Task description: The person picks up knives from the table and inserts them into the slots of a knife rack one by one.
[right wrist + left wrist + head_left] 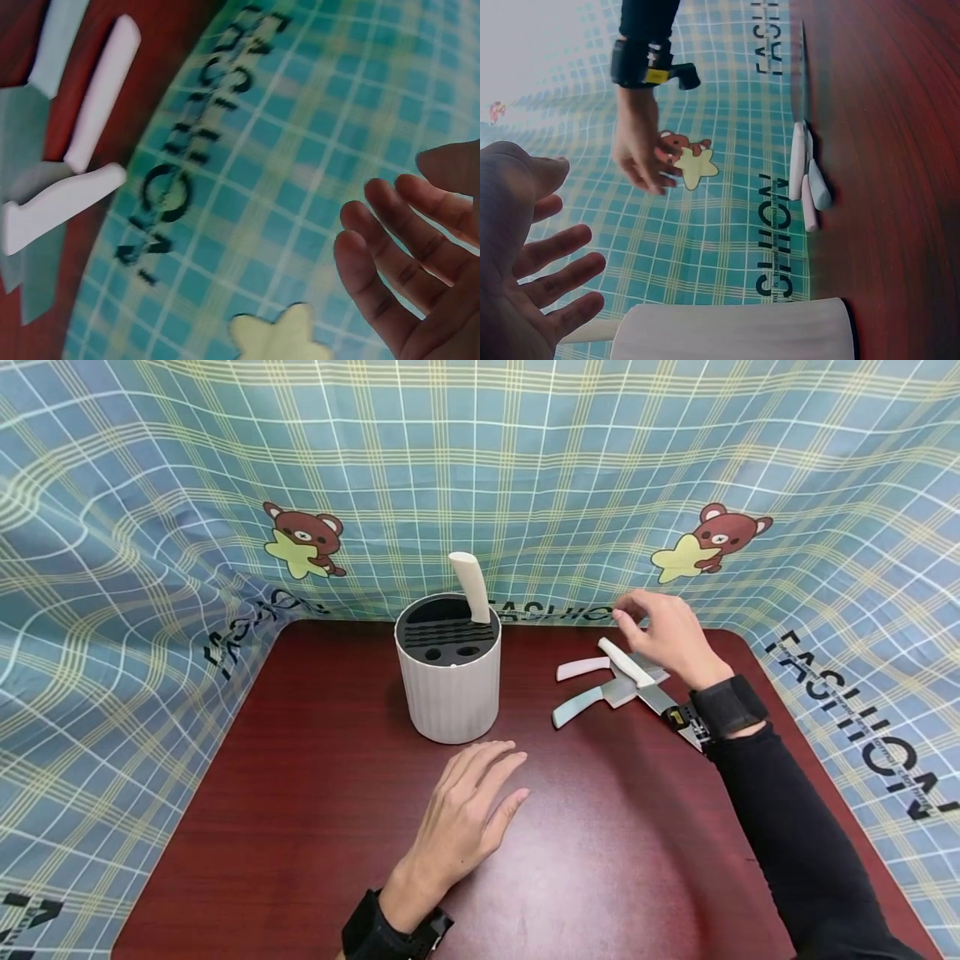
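A white ribbed knife block (450, 702) stands upright with a black slotted top, and one cream-handled knife (471, 587) sits in it. My left hand (467, 806) hovers over the table in front of the block, fingers spread and holding nothing. To the right lies a crossed pile of knives: one with a white handle (626, 662), one with a pinkish handle (583, 669), one with a pale blue handle (577, 707). Above this pile is my right hand (666, 633), its fingers loosely bent with nothing between them; in the right wrist view it appears apart from the knives.
The dark red wooden table (315, 793) has a checked cloth (480, 468) with printed bears rising around its back and sides. Blades in the pile overlap one another, and the long one (656, 698) runs under my right wrist.
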A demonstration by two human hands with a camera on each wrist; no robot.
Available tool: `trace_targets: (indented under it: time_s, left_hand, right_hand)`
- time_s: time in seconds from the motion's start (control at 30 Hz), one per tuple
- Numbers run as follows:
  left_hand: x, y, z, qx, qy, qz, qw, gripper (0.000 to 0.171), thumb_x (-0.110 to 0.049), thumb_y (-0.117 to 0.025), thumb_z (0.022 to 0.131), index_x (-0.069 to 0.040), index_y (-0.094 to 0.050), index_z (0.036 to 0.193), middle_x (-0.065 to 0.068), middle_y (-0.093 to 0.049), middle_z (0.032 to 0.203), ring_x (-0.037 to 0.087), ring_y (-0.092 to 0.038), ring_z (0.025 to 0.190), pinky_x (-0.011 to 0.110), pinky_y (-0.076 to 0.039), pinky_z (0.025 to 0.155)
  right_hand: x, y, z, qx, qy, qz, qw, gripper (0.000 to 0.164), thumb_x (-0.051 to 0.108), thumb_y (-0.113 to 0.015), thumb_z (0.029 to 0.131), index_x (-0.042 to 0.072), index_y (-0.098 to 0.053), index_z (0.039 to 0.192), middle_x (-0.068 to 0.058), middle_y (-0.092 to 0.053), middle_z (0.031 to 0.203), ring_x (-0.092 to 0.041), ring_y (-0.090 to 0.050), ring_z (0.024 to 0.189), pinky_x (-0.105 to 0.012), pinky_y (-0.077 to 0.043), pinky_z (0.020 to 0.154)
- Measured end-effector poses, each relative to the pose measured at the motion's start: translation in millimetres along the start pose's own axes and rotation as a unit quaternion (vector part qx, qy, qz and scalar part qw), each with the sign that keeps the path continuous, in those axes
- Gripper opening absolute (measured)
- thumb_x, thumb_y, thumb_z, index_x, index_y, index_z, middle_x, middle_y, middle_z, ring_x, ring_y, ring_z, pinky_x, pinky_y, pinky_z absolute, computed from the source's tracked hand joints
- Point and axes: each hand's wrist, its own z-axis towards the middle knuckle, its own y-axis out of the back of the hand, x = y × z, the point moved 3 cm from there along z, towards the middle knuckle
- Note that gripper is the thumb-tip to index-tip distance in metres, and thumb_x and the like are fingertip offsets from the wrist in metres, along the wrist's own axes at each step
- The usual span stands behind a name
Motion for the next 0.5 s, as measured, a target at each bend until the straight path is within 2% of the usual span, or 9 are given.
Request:
trace_targets:
  time_s: [0.13, 0.27, 0.5]
  left_hand:
    - [0.5, 1.4, -1.4, 0.001, 0.004, 0.002, 1.0, 0.036, -0.025, -0.068, 0.097, -0.008, -0.065, 0.128, 0.009, -0.065, 0.13, 0.024, -0.06, 0.123, 0.039, -0.049, 0.106]
    - [1.2, 2.3, -3.0, 0.004, 0.009, 0.004, 0.9999, 0.036, -0.025, -0.069, 0.097, -0.008, -0.065, 0.128, 0.009, -0.065, 0.13, 0.024, -0.061, 0.121, 0.038, -0.049, 0.105]
    - [1.8, 3.7, -4.6, 0.008, 0.013, 0.002, 0.9999, 0.035, -0.026, -0.067, 0.098, -0.008, -0.065, 0.129, 0.008, -0.066, 0.128, 0.023, -0.062, 0.12, 0.038, -0.049, 0.105]
  right_hand:
    - [-19.4, -11.7, 7.4, 0.045, -0.037, -0.024, 0.998, 0.018, 0.021, -0.059, 0.101, 0.007, -0.069, 0.108, -0.013, -0.074, 0.094, -0.028, -0.068, 0.083, -0.042, -0.048, 0.07]
    - [-37.2, -21.3, 11.8, 0.084, -0.066, -0.037, 0.994, 0.024, 0.023, -0.059, 0.101, 0.006, -0.067, 0.115, -0.017, -0.074, 0.099, -0.032, -0.069, 0.086, -0.048, -0.053, 0.073]
    - [-64.2, -38.7, 14.8, 0.146, -0.097, -0.051, 0.983, 0.033, 0.023, -0.06, 0.099, -0.001, -0.064, 0.121, -0.024, -0.072, 0.108, -0.039, -0.069, 0.095, -0.056, -0.053, 0.082]
